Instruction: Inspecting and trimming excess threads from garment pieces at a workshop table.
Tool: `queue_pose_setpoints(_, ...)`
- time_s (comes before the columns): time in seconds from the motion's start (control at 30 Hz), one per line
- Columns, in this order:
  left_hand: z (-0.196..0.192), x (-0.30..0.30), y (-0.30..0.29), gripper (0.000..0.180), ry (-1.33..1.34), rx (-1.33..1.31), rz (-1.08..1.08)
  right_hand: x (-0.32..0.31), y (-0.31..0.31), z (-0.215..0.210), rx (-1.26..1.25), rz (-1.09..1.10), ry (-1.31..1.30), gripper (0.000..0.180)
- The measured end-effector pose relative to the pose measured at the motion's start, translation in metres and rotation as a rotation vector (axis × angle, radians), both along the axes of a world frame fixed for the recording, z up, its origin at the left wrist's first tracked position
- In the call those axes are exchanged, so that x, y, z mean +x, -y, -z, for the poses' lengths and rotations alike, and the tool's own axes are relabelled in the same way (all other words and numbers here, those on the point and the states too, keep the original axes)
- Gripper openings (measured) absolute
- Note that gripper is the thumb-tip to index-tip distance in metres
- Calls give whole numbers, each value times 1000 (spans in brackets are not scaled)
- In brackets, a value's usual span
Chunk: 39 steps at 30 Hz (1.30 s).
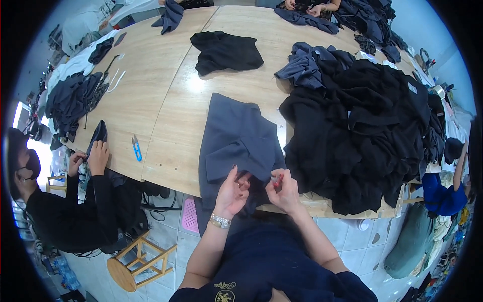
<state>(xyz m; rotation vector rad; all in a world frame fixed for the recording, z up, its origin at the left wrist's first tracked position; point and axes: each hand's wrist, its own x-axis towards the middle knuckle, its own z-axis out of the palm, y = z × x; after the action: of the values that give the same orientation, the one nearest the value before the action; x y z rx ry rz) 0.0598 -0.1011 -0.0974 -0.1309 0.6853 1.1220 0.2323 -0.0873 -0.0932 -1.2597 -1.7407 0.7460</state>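
A dark grey-blue garment lies folded over the table edge in front of me, its lower part hanging toward my lap. My left hand, palm up with a watch at the wrist, is at the garment's near edge; its fingers are loosely curled, apart from the thumb, and I see nothing held in them. Just to its right, my right hand is closed around small red thread snips, mostly hidden by the fingers. Dark cloth shows between the two hands.
A large pile of black garments rises on my right. Ahead lies a black garment. Blue thread snips rest on the table at left. A co-worker handles dark cloth there, near a wooden stool. Another person's hands work at the far side.
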Motion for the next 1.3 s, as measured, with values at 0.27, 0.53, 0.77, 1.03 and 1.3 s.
queue_pose_setpoints(0.27,-41,9,-7,23,-100,197,-146,-1,-3,7,53,89,-52,28)
queue_pose_setpoints(0.53,-62,21,5,23,-296,423,-273,-17,-4,-59,-264,-45,-332,20)
queue_pose_setpoints(0.77,-23,11,22,18,-660,535,-199,-31,-7,-64,-75,-171,-162,20)
queue_pose_setpoints(1.03,-53,14,8,17,-315,580,-283,4,2,-83,-403,-491,-412,12)
queue_pose_setpoints(1.3,-56,15,8,16,-450,523,-327,-12,-11,-63,-7,-124,-15,20)
